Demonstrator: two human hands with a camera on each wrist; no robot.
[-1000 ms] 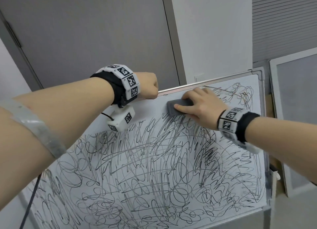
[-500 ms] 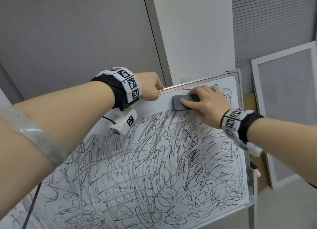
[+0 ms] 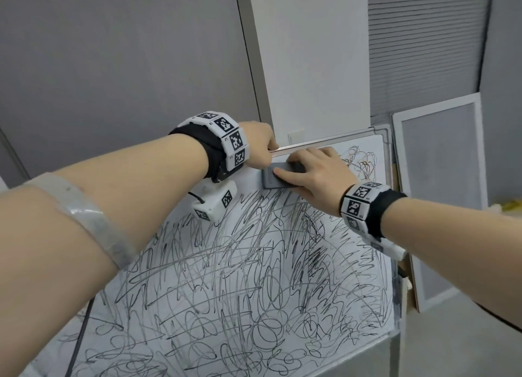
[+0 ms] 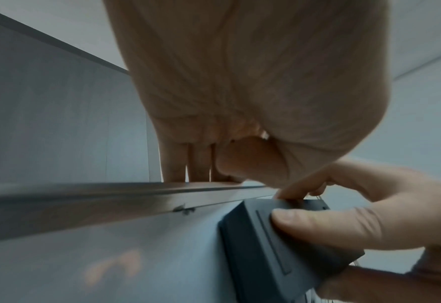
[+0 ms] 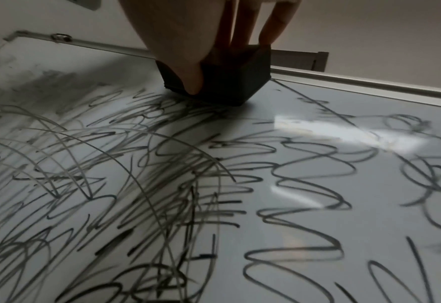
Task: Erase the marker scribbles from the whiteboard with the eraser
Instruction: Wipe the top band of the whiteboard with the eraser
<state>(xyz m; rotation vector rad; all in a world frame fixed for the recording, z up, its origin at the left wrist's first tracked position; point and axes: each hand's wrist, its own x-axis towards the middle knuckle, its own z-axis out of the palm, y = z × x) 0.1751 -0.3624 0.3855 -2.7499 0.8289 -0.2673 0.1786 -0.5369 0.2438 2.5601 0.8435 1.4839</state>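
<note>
A whiteboard point(image 3: 340, 140) tilts away from me, covered in dense black scribbles point(image 3: 254, 277). My right hand point(image 3: 313, 173) grips a dark grey eraser point(image 3: 271, 180) and presses it flat on the board just under the top rail. In the right wrist view the thumb and fingers point(image 5: 274, 24) clamp the eraser point(image 5: 230, 82) from both sides. My left hand point(image 3: 260, 148) grips the top rail, close to the left of the eraser. The left wrist view shows its fingers point(image 4: 196, 164) hooked over the rail point(image 4: 84, 196), with the eraser point(image 4: 279, 256) just below.
A framed grey panel point(image 3: 440, 193) leans on the wall right of the board. Window blinds point(image 3: 423, 52) hang behind it. A black cable point(image 3: 82, 328) runs down from my left wrist. The board's metal right edge point(image 3: 395, 306) stands over the floor.
My right hand has slid the eraser left along the top edge, up close to my left hand. The scribbles at the top right look fainter. My left hand keeps hold of the rail.
</note>
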